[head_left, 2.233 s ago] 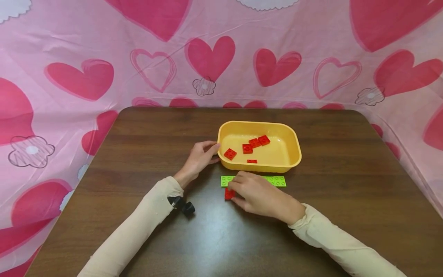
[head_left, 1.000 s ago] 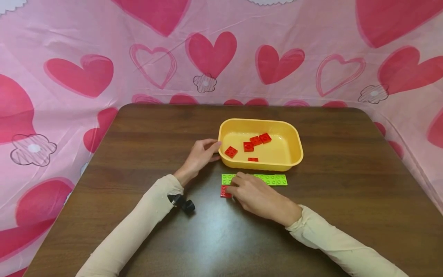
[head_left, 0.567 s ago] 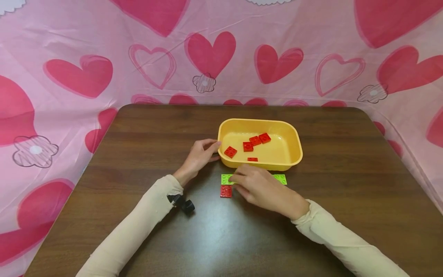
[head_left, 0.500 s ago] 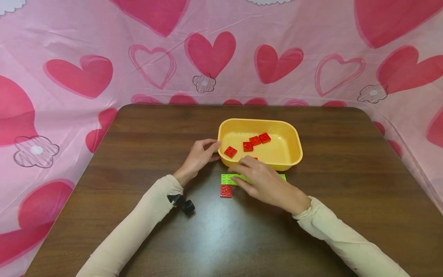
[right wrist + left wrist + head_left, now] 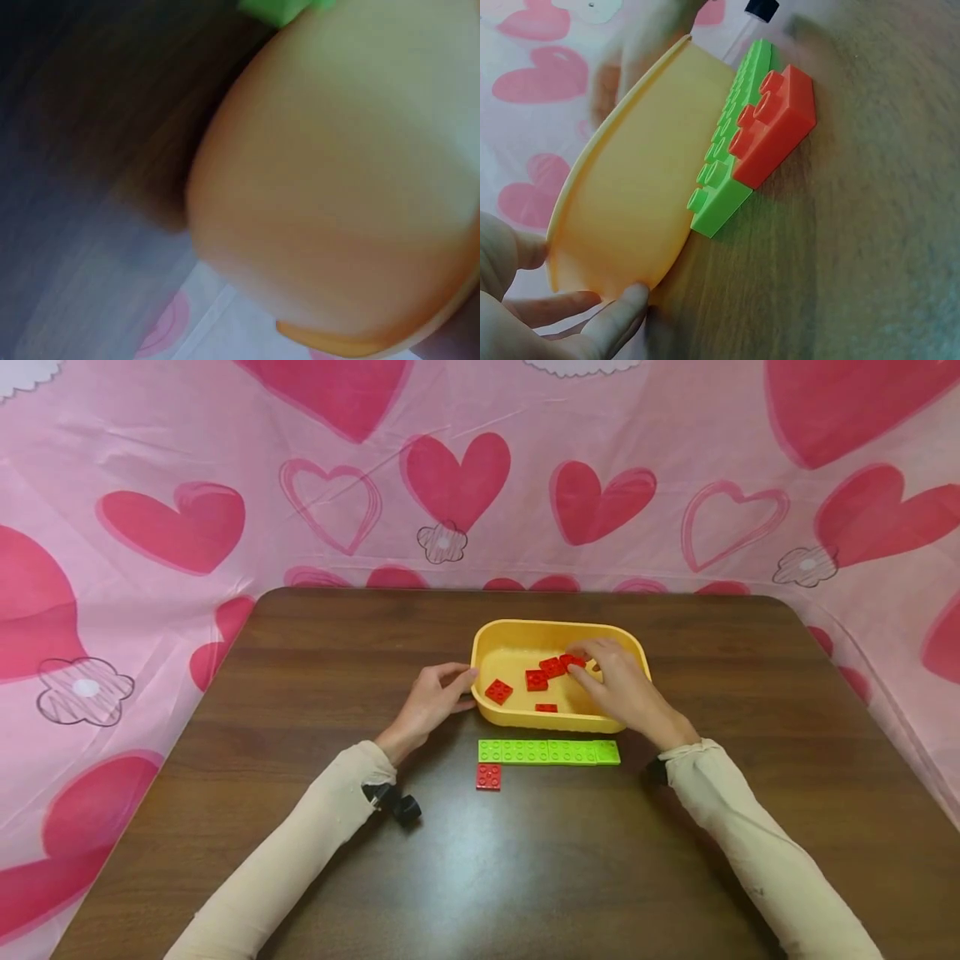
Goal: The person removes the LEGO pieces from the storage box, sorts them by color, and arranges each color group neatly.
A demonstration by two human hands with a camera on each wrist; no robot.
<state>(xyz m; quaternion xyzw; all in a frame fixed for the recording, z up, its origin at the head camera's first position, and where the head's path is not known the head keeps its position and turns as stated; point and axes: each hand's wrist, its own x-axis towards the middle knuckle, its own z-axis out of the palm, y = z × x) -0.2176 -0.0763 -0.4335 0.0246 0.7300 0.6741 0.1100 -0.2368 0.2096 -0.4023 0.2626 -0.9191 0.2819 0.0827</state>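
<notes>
My left hand (image 5: pixel 433 697) holds the left end of a yellow plastic bin (image 5: pixel 570 723), thumb at the rim and fingers against the outer wall in the left wrist view. Inside the bin, my right hand (image 5: pixel 622 683) has thumb and forefinger at either side of the farthest-right red toy brick (image 5: pixel 576 661); whether they pinch it is unclear. Several other red bricks (image 5: pixel 498 692) lie in the bin. In front of it stretches a row of lime-green bricks (image 5: pixel 549 752). One red brick (image 5: pixel 489 777) sits against the row's near side at its left end. The right wrist view is blurred.
The bin stands on a dark wooden table (image 5: pixel 337 643), towards its far side. A pink heart-patterned cloth (image 5: pixel 525 410) hangs behind the table. Black wrist gear (image 5: pixel 397 804) sticks out from the left sleeve, low over the tabletop.
My right hand set a red brick against the green row's left end and let it go. It then moved up and right into the bin. My left hand stayed on the bin.
</notes>
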